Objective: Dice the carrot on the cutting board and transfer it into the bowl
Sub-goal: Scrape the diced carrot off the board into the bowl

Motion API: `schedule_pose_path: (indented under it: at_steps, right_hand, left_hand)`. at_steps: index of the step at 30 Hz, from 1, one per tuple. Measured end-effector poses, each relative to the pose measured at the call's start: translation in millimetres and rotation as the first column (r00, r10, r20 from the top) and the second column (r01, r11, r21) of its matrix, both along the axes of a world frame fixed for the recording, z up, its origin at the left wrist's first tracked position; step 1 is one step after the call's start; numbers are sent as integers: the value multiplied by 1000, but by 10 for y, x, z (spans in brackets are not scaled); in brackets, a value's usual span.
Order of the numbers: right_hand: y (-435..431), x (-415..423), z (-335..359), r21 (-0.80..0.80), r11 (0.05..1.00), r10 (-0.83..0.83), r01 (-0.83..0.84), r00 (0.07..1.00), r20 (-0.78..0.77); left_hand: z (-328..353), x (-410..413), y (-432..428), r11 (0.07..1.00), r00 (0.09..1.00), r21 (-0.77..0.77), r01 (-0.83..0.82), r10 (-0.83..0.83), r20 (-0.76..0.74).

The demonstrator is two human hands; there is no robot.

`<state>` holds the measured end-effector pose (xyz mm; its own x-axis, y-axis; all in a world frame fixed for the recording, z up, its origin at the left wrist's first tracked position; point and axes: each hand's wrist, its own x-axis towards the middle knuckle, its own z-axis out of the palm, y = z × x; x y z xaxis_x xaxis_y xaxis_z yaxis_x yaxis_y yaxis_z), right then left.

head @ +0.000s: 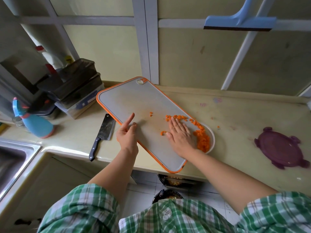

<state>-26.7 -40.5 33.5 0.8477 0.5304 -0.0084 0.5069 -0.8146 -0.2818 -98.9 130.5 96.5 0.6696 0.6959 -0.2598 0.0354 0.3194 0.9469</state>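
A grey cutting board [134, 101] with an orange rim lies slanted, its right edge over a white bowl [212, 133]. Diced carrot [202, 140] is heaped in the bowl, and more dice [176, 117] lie along the board's right side. My left hand [127, 135] grips the board's left edge, thumb on top and index finger raised. My right hand [180, 135] lies flat on the board with straight fingers, touching the carrot dice beside the bowl. Most of the bowl is hidden under the board.
A cleaver [104, 132] with a black handle lies on the counter left of the board. A purple lid [282, 147] sits at right. A blue spray bottle [33, 120], stacked containers [75, 88] and a sink [11, 158] are at left. One carrot bit [218, 126] lies on the counter.
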Motion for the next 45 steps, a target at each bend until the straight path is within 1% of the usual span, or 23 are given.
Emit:
schedule_pose_path:
  at_steps: [5, 7, 8, 9, 11, 13, 15, 17, 21, 26, 28, 31, 32, 33, 34, 35, 36, 38, 39, 40, 42, 45]
  right_hand:
    - [-376, 20, -143, -153, 964, -229, 217, 971, -68]
    - [-414, 34, -147, -146, 948, -299, 284, 949, -96]
    - [-385, 40, -121, -110, 952, -297, 286, 950, -95]
    - [-315, 50, -80, -59, 966, -258, 253, 963, -82]
    - [-82, 51, 44, 58, 991, -117, 120, 992, -58]
    - [188, 25, 179, 139, 990, 1, 6, 999, -50]
    - [389, -13, 238, 160, 985, 66, -58, 997, -47]
    - [449, -18, 195, 114, 991, 70, -64, 996, -54]
    - [228, 38, 25, 19, 996, -91, 92, 994, -55]
    - [-139, 54, -132, -73, 966, -254, 247, 959, -125]
    - [-247, 63, -191, -111, 944, -324, 309, 933, -158]
    - [-346, 78, -187, -117, 876, -482, 467, 854, -196]
    - [-341, 76, -158, -103, 877, -481, 470, 858, -182]
    - [-303, 70, -118, -69, 903, -429, 424, 889, -158]
    - [-235, 56, -67, -14, 944, -329, 331, 934, -140]
    - [-141, 27, -5, 56, 976, -202, 211, 970, -131]
    - [-30, -22, 64, 123, 988, -78, 93, 990, -115]
    - [179, -148, 161, 201, 975, 114, -99, 991, -63]
    - [252, -208, 185, 202, 965, 180, -168, 983, -38]
    - [289, -245, 177, 185, 960, 218, -211, 976, -19]
    - [262, -261, 148, 155, 964, 219, -216, 976, -3]
    - [76, -177, 73, 124, 989, 90, -81, 994, -66]
  left_hand:
    - [-33, -33, 48, 1000, 1000, 17, 17, -17, 3]
    - [-51, -48, 57, 999, 1000, 28, 18, -18, 2]
    - [-55, -57, 53, 999, 1000, 31, 19, -19, 4]
    - [-56, -59, 46, 999, 1000, 32, 19, -19, 7]
    - [-55, -65, 27, 999, 1000, 30, 19, -20, 4]
    - [-43, -73, 3, 999, 1000, 25, 21, -21, 16]
    - [-21, -91, -23, 999, 999, 26, 31, -32, 31]
    - [4, -104, -39, 999, 999, 24, 32, -33, 36]
    - [2, -97, -18, 999, 999, -3, 39, -38, 26]
    - [-18, -81, -2, 999, 999, 0, 38, -38, 16]
    - [-24, -75, 5, 999, 999, 3, 37, -37, 5]
    - [-40, -63, 29, 1000, 1000, 6, 29, -29, -5]
    - [-46, -61, 32, 1000, 1000, 8, 27, -27, -1]
    - [-46, -57, 32, 1000, 1000, 10, 26, -26, 5]
    - [-60, -45, 31, 1000, 1000, 12, 22, -23, 10]
    - [-71, -33, 26, 1000, 1000, 14, 20, -20, 12]
    - [-76, -21, 19, 1000, 1000, 17, 18, -18, 15]
    - [-97, 9, 12, 999, 1000, 33, 18, -18, 23]
    - [-111, 23, 13, 999, 1000, 39, 17, -18, 26]
    - [-138, 36, 25, 999, 1000, 34, 13, -14, 27]
    - [-149, 38, 26, 1000, 1000, 17, 13, -13, 18]
    - [-113, 16, 4, 1000, 1000, 11, 14, -14, 12]
